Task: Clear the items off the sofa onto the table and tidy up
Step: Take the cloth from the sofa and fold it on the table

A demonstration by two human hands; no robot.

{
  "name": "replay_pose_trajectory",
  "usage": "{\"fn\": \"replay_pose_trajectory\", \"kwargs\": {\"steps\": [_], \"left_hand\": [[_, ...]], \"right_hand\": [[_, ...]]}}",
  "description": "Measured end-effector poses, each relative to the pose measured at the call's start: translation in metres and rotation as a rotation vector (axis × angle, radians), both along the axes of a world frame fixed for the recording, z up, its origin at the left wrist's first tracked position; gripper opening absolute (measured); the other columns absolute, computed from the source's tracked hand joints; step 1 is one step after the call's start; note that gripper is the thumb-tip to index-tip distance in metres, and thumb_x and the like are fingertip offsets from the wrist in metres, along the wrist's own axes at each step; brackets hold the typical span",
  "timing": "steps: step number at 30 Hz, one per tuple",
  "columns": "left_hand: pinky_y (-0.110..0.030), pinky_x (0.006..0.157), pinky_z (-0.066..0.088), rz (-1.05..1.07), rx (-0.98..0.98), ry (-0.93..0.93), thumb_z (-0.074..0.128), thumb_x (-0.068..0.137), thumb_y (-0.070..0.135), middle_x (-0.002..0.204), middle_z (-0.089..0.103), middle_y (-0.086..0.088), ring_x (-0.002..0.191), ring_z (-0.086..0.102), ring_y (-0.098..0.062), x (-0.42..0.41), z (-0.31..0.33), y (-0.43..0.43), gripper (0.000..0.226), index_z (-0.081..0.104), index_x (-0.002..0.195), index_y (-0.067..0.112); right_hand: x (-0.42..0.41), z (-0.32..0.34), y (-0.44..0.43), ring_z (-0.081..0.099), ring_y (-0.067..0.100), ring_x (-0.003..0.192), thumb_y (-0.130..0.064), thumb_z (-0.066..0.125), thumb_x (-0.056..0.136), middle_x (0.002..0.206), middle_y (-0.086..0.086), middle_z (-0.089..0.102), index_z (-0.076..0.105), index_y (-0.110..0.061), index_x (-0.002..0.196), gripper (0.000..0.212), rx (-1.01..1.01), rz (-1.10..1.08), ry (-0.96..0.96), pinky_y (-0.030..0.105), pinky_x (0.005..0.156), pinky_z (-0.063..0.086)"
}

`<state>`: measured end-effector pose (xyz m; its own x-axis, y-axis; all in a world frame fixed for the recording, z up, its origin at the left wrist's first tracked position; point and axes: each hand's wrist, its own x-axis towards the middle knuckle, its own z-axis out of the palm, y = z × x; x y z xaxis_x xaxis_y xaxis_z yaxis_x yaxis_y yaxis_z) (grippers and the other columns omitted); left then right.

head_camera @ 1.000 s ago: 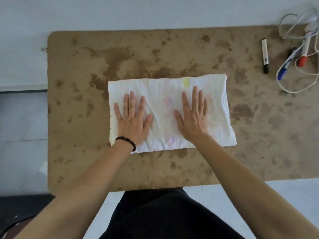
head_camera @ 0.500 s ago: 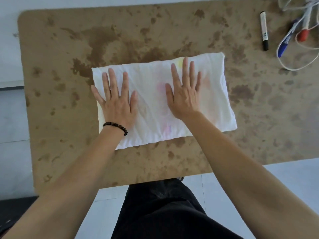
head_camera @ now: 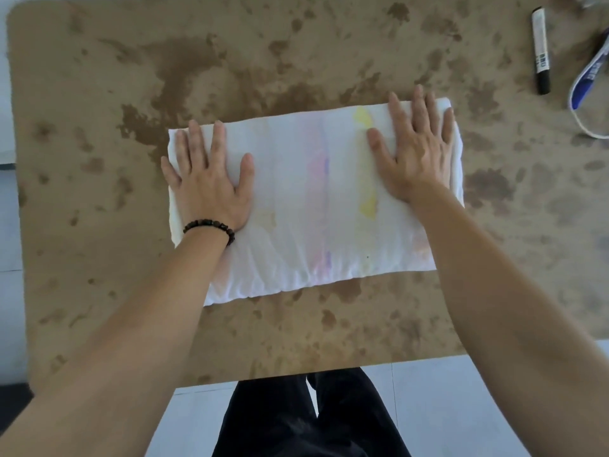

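Note:
A folded white cloth [head_camera: 309,209] with faint pink, purple and yellow stains lies flat in the middle of the brown stained table [head_camera: 99,258]. My left hand [head_camera: 209,179], with a dark bead bracelet at the wrist, presses flat on the cloth's left end, fingers straight and spread. My right hand [head_camera: 413,150] presses flat on the cloth's right end, its fingertips reaching the far edge. Neither hand grips anything.
A black marker [head_camera: 540,51] lies at the table's far right. Beside it at the frame's edge are a blue marker [head_camera: 590,80] and a loop of white cable [head_camera: 583,125]. My dark trousers show below the table's near edge, over a pale tiled floor.
Both hands have slid apart over the cloth, the left to its left end and the right to its right end. The view has moved closer and lower over the table.

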<state>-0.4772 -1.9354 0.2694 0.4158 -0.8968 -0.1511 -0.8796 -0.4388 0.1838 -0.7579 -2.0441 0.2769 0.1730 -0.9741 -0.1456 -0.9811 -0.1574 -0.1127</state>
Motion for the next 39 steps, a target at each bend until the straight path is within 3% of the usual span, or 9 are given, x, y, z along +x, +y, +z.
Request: {"fn": "replay_pose_trajectory", "kwargs": {"steps": [7,12,17,20,25,29,32,35,39], "left_hand": [[-0.055,0.117,-0.003,-0.009,-0.260,-0.003,0.024,0.101,0.050,0.161,0.008,-0.015,0.149,0.004,-0.029,-0.025,0.032,0.050,0.059,0.020,0.154,0.023],[-0.063,0.115,0.004,-0.141,0.065,-0.086,0.015,0.093,0.068,0.162,0.000,-0.015,0.149,-0.002,-0.034,-0.047,0.008,0.131,0.073,0.009,0.155,0.029],[-0.064,0.114,0.003,-0.128,0.076,-0.036,0.013,0.091,0.070,0.161,-0.001,-0.017,0.149,-0.004,-0.033,-0.052,0.014,0.118,0.077,0.005,0.154,0.026],[-0.062,0.115,-0.003,-0.279,0.009,-0.059,0.019,0.093,0.068,0.161,-0.004,-0.017,0.149,-0.007,-0.029,-0.068,0.032,0.106,0.079,0.004,0.155,0.021],[-0.062,0.114,-0.002,-0.498,0.032,-0.122,0.012,0.091,0.071,0.162,-0.006,-0.011,0.149,-0.006,-0.027,-0.105,0.029,0.041,0.082,0.001,0.155,0.020],[-0.060,0.115,0.000,-0.454,0.117,-0.175,0.003,0.087,0.074,0.162,-0.008,-0.006,0.149,-0.007,-0.025,-0.114,0.008,0.025,0.085,-0.001,0.155,0.023],[-0.058,0.116,0.000,-0.442,0.100,-0.173,0.002,0.087,0.074,0.162,-0.009,-0.004,0.149,-0.008,-0.024,-0.115,0.010,0.024,0.084,-0.003,0.154,0.025],[-0.058,0.115,-0.003,-0.438,0.142,-0.160,0.001,0.085,0.075,0.162,-0.014,-0.004,0.149,-0.011,-0.024,-0.115,0.016,0.023,0.085,-0.008,0.153,0.025],[-0.056,0.116,-0.008,-0.448,0.253,-0.063,0.006,0.085,0.076,0.159,-0.023,-0.002,0.147,-0.019,-0.022,-0.114,0.031,0.018,0.085,-0.013,0.153,0.027]], "right_hand": [[0.019,0.026,0.076,-0.002,0.033,0.151,-0.053,0.021,0.103,0.164,0.015,0.002,0.014,-0.022,0.157,0.063,-0.140,0.073,-0.124,0.055,0.120,-0.006],[-0.037,0.001,0.136,0.002,0.028,0.152,-0.068,0.028,0.095,0.164,0.013,0.007,0.017,-0.026,0.157,0.075,-0.018,0.127,-0.060,0.048,0.122,0.005],[-0.052,0.006,0.129,-0.002,0.025,0.152,-0.066,0.026,0.096,0.164,0.013,0.002,0.010,-0.025,0.157,0.076,0.015,0.052,-0.065,0.047,0.122,-0.003],[-0.048,0.017,0.129,0.000,0.030,0.151,-0.061,0.035,0.097,0.163,0.016,0.005,0.014,-0.020,0.156,0.076,-0.033,-0.168,-0.176,0.047,0.121,-0.004],[-0.061,0.037,0.119,0.030,0.031,0.139,-0.067,0.056,0.081,0.152,0.008,0.034,0.021,-0.017,0.152,0.094,0.118,-0.576,-0.274,0.047,0.112,0.029],[-0.071,0.050,0.108,0.056,0.026,0.113,-0.059,0.069,0.078,0.124,0.002,0.061,0.053,-0.017,0.131,0.069,0.314,-0.639,-0.459,0.038,0.091,0.047],[-0.084,0.059,0.103,0.069,0.020,0.094,-0.050,0.082,0.069,0.105,-0.002,0.073,0.070,-0.017,0.109,0.054,0.518,-0.745,-0.770,0.036,0.087,0.055],[-0.089,0.073,0.102,0.074,0.022,0.088,-0.031,0.082,0.075,0.099,0.004,0.077,0.073,-0.014,0.103,0.033,0.711,-0.706,-0.961,0.038,0.083,0.060],[-0.085,0.095,0.105,0.073,0.024,0.094,-0.023,0.079,0.078,0.103,0.001,0.076,0.072,-0.022,0.108,0.031,0.802,-0.593,-0.975,0.046,0.090,0.057]]}}
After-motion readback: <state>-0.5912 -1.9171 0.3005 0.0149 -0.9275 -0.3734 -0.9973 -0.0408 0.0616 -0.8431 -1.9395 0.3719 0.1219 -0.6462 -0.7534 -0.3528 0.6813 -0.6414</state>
